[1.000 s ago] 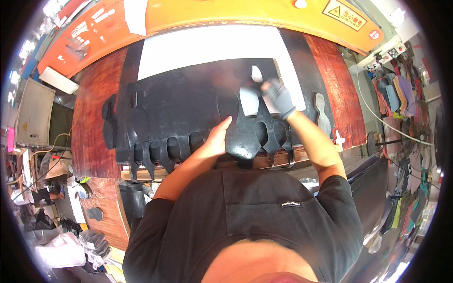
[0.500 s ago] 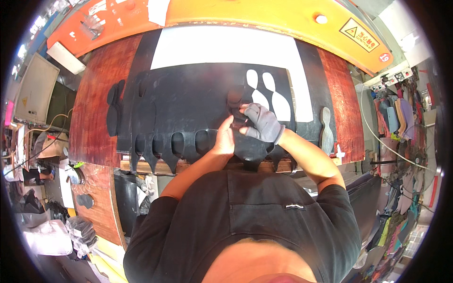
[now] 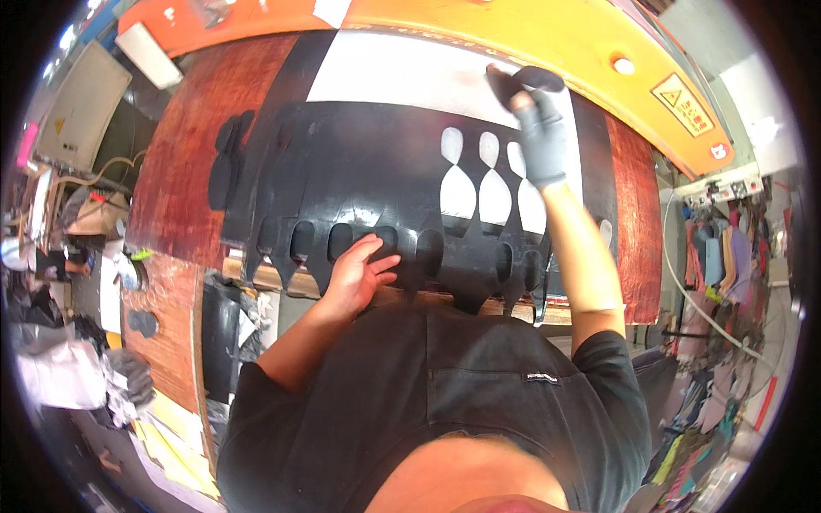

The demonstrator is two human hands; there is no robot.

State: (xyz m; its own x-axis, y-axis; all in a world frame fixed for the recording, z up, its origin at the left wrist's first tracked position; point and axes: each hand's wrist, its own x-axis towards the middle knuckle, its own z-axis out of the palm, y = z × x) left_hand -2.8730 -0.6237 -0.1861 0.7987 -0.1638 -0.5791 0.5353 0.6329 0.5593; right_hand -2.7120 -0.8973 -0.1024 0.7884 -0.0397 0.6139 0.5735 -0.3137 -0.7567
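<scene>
A black sheet (image 3: 368, 162) with sole-shaped cutouts lies on a white board (image 3: 393, 73). White shows through three sole-shaped openings, the middle opening (image 3: 494, 197) among them; rounder cutouts run along the sheet's near edge. My right hand (image 3: 542, 141), in a grey glove with bare fingertips, reaches over the far right of the board. Its fingers grip a black sole-shaped piece (image 3: 540, 79), partly hidden and blurred. My bare left hand (image 3: 357, 278) is over the sheet's near edge, fingers spread and holding nothing.
An orange machine beam (image 3: 547, 38) spans the far side. Several black sole-shaped pieces (image 3: 227, 162) lie at the left on the reddish-brown wooden table (image 3: 184, 154). A pale shape (image 3: 606, 231) shows beside my right forearm. Coloured sheets (image 3: 718, 256) hang at the right.
My right hand has moved far and right, carrying the black piece. My left hand has parted from it, moving left and nearer with fingers spread. A third white opening now shows; the view has shifted.
</scene>
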